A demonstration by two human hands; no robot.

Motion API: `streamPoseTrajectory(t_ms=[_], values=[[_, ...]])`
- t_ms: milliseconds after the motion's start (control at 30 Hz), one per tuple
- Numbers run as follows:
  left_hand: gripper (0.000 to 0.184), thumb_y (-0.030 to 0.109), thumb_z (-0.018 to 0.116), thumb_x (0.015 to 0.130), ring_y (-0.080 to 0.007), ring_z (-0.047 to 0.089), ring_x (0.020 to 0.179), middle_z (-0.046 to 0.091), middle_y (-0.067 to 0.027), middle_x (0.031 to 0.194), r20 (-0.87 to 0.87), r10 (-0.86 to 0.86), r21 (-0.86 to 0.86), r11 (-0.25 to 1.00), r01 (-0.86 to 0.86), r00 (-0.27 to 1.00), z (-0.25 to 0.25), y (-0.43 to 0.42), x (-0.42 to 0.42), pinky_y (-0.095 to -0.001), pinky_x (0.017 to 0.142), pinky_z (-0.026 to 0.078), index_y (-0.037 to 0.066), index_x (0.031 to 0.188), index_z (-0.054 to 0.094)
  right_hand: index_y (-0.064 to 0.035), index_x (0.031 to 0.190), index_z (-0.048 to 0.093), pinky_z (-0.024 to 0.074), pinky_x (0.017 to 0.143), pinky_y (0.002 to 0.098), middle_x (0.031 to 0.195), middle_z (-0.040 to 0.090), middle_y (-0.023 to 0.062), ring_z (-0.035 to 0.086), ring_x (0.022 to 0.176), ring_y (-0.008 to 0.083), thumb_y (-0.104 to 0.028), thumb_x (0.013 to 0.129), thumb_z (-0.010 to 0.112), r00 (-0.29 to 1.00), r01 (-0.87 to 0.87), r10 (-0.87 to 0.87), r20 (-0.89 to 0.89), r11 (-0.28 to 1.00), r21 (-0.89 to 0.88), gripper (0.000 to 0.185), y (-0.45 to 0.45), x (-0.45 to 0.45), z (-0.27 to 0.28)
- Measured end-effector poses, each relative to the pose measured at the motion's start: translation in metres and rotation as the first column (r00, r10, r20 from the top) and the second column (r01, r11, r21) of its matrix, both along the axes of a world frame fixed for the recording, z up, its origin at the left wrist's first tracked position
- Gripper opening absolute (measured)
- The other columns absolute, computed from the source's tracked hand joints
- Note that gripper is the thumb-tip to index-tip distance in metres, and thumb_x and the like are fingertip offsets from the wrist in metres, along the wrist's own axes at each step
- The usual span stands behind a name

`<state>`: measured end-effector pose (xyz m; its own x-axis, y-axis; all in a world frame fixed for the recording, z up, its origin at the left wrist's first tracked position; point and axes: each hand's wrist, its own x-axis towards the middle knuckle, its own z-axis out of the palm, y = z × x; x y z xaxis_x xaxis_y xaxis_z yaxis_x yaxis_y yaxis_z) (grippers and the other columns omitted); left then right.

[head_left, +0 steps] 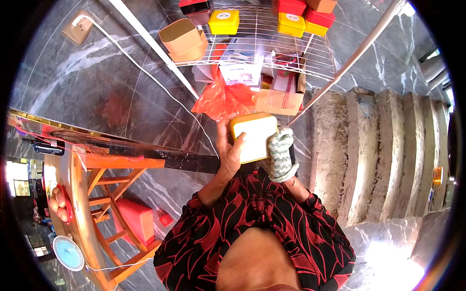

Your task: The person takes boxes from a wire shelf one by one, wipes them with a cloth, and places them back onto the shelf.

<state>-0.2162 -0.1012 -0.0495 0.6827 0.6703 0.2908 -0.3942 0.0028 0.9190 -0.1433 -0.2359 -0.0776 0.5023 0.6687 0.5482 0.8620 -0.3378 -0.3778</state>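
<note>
A yellow box (256,141) with a pale, bright face is held in front of my chest, between both hands. My bare left hand (230,149) grips its left side, thumb lying over the pale face. On the opposite side my right hand (280,154), in a grey-green patterned knitted glove, closes on the box edge; its fingertips behind the box are hidden. Just beyond the box hangs a crumpled red plastic bag (224,99) on a wire rack (252,36).
Yellow boxes (224,22), red boxes (291,7) and a tan open box (183,41) stand on the rack. Rough concrete steps (361,155) rise at right. At left are a wooden chair (116,194), a red box (134,220) and a white cable (145,72).
</note>
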Motion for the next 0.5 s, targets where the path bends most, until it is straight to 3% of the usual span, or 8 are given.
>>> streamPoseTrajectory(t_ms=[100,167,200,300,333,367,433,500], values=[[0.052,0.018,0.061,0.084,-0.0148,0.050,0.094,0.049,-0.0090,0.109,0.014,0.064,0.060,0.996,-0.065,0.998,-0.003,0.005,0.001,-0.0279,0.083,0.042,0.003,0.126,0.036,-0.0011,0.114,0.038,0.0401,0.086,0.0392,0.105,0.044,0.0080,0.044,0.096,0.0180,-0.014,0.087,0.054,0.881,0.044,-0.120,-0.457,0.984,-0.173,0.034,0.008,-0.007,-0.088],[0.050,0.019,0.061,0.083,-0.0146,0.050,0.093,0.049,-0.0095,0.108,-0.050,0.054,0.109,0.993,-0.048,0.997,-0.007,0.011,0.001,-0.0280,0.081,0.043,0.003,0.124,0.037,-0.0010,0.115,0.038,0.0399,0.086,0.0380,0.105,0.044,0.0095,0.044,0.096,0.0200,-0.013,0.083,0.057,0.900,-0.015,0.022,-0.434,1.000,0.019,0.038,0.005,-0.004,-0.079],[0.049,0.020,0.062,0.083,-0.0145,0.051,0.092,0.050,-0.0099,0.106,-0.114,0.045,0.155,0.988,-0.027,0.992,-0.007,0.013,0.001,-0.0281,0.079,0.044,0.003,0.122,0.037,-0.0009,0.115,0.037,0.0398,0.086,0.0375,0.105,0.045,0.0103,0.045,0.096,0.0210,-0.012,0.081,0.058,0.906,-0.047,0.090,-0.413,0.992,0.113,0.041,0.003,-0.002,-0.068],[0.046,0.020,0.065,0.082,-0.0147,0.052,0.092,0.051,-0.0112,0.104,-0.153,-0.112,0.093,0.988,0.127,0.982,-0.004,0.028,-0.005,-0.0286,0.077,0.045,0.003,0.116,0.039,0.0034,0.113,0.042,0.0401,0.081,0.0413,0.103,0.045,0.0200,0.046,0.092,0.0355,-0.007,0.060,0.066,0.989,-0.018,0.026,0.147,0.998,-0.052,0.060,-0.002,0.008,-0.024],[0.046,0.020,0.065,0.082,-0.0147,0.052,0.092,0.051,-0.0112,0.104,-0.152,-0.109,0.092,0.988,0.124,0.982,-0.002,0.033,-0.009,-0.0286,0.077,0.045,0.003,0.116,0.039,0.0046,0.113,0.044,0.0400,0.079,0.0428,0.102,0.044,0.0224,0.046,0.090,0.0389,-0.007,0.054,0.067,0.974,0.095,-0.058,0.220,0.982,-0.165,0.064,-0.001,0.009,-0.026],[0.045,0.019,0.066,0.081,-0.0152,0.053,0.093,0.052,-0.0121,0.104,-0.233,-0.209,0.091,0.968,0.235,0.950,0.000,0.037,-0.012,-0.0296,0.077,0.045,0.003,0.113,0.039,0.0061,0.115,0.042,0.0396,0.076,0.0443,0.099,0.045,0.0211,0.046,0.090,0.0375,-0.004,0.057,0.063,0.970,0.242,-0.221,0.103,0.923,-0.300,0.062,0.002,0.010,-0.030],[0.052,0.020,0.070,0.078,-0.0179,0.053,0.099,0.052,-0.0147,0.108,-0.385,-0.332,0.136,0.903,0.408,0.861,-0.001,0.050,-0.019,-0.0319,0.082,0.045,0.002,0.115,0.039,0.0025,0.108,0.053,0.0396,0.073,0.0431,0.091,0.051,0.0179,0.049,0.084,0.0334,-0.006,0.064,0.058,0.961,0.205,-0.159,0.227,0.959,-0.196,0.045,0.010,0.020,0.009],[0.056,0.023,0.070,0.077,-0.0192,0.053,0.100,0.052,-0.0150,0.110,-0.382,-0.421,0.092,0.868,0.487,0.823,0.006,0.048,-0.017,-0.0325,0.084,0.044,0.002,0.118,0.038,-0.0007,0.103,0.060,0.0393,0.072,0.0420,0.088,0.055,0.0155,0.051,0.078,0.0302,-0.011,0.068,0.057,0.963,0.169,-0.126,0.237,0.971,-0.171,0.036,0.009,0.022,0.031]])
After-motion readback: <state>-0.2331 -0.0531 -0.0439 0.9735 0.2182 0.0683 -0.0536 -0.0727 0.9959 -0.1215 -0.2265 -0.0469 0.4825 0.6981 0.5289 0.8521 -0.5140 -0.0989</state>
